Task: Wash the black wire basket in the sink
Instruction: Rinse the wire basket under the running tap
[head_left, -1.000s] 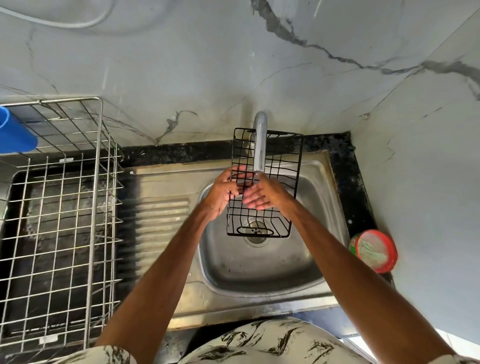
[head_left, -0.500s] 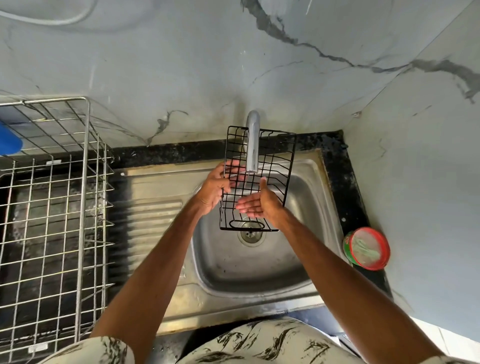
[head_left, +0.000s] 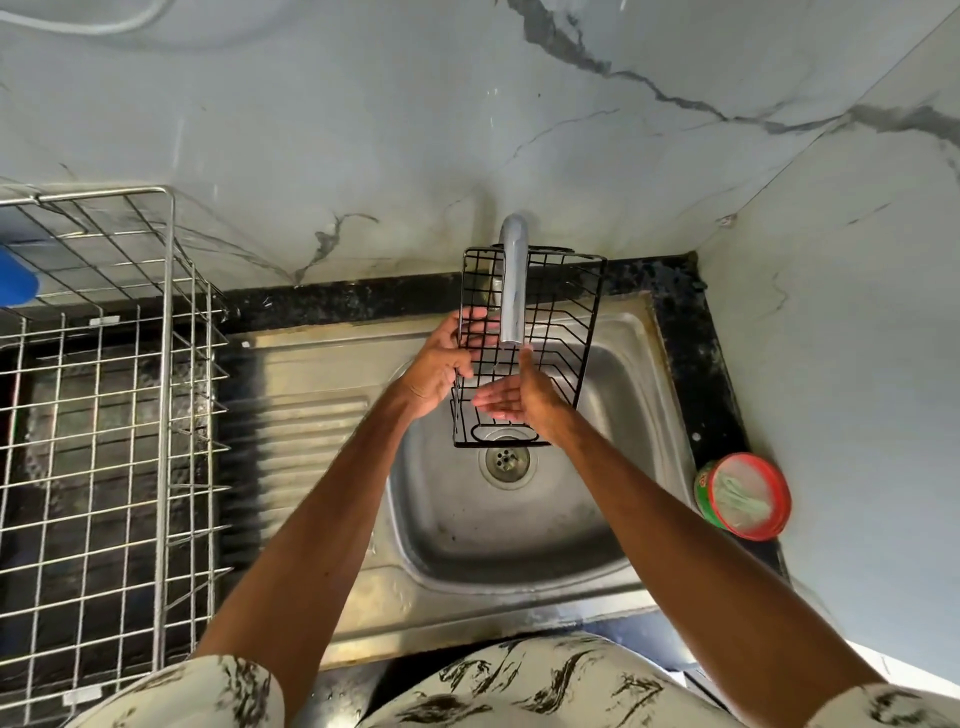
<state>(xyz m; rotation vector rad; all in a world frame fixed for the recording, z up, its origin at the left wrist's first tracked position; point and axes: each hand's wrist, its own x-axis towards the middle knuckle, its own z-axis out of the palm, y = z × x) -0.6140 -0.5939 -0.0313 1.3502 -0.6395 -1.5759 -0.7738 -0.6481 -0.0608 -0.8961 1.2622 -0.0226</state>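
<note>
A black wire basket (head_left: 563, 332) is held upright over the steel sink (head_left: 519, 530), under the chrome tap (head_left: 513, 280). My left hand (head_left: 441, 364) grips the basket's left edge, fingers curled through the wires. My right hand (head_left: 514, 397) lies flat inside the basket with straight fingers, just below the tap's spout, its palm against the wires. The basket's lower end hangs just above the drain (head_left: 506, 460).
A large steel wire rack (head_left: 104, 415) stands on the left counter, with a blue object (head_left: 15, 283) at its far left. A red-rimmed round tub (head_left: 745, 496) sits on the black counter edge to the right. Marble walls close the back and right.
My right hand has slid down the inside of the basket from near the spout toward its lower half. The left hand keeps its grip.
</note>
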